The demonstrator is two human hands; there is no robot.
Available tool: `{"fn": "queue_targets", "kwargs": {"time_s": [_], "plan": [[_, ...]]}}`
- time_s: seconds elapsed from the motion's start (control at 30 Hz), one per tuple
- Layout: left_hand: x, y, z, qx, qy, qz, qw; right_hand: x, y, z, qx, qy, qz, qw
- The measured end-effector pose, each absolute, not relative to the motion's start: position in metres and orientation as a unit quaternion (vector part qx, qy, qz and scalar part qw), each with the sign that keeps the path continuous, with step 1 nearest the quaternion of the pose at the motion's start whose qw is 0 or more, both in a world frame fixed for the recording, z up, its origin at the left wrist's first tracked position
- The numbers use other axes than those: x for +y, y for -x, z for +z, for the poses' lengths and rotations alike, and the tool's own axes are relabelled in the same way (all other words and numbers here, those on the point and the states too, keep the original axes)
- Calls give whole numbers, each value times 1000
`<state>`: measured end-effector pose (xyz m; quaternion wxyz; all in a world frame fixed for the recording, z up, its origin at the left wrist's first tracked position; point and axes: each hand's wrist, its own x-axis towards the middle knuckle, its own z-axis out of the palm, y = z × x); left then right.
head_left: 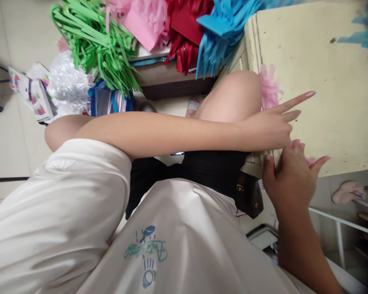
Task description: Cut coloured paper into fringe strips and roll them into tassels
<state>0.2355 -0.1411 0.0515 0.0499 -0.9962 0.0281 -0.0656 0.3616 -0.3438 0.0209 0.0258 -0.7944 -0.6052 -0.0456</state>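
Observation:
My left arm reaches across my lap, and my left hand (268, 126) is over the edge of the cream tabletop at the right. Two of its fingers are stretched out, while the others are bent down in a pinch. Pink fringed paper (270, 86) sticks out beside that hand on the table edge. Close against it, my right hand (296, 173) has bent fingers, with its thumb and little finger sticking out. A bit of pink shows beside its fingers. The part of the paper between the hands is hidden under them.
Green (95, 45), pink (145, 22), red (188, 24) and blue (222, 32) fringed bundles lie ahead. The cream table (313, 53) is at right, with blue fringe (362, 30) at its far corner. Clear shiny fringe (69, 83) and a blue bag (98, 98) are on the left.

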Motion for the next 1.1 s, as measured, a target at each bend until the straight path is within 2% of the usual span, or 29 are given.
{"fn": "queue_targets", "kwargs": {"time_s": [0.33,0.57,0.83,1.1], "plan": [[-137,-242,59,28,996,-80,-32,-333,-374,7,-581,789,-150,127],[-133,-244,67,44,998,-26,-41,-323,-395,13,-572,803,-155,65],[-125,-246,67,29,997,-37,-53,-316,-396,22,-543,831,-98,69],[-123,-251,66,15,998,-15,-67,-322,-402,11,-555,823,-116,23]]}}
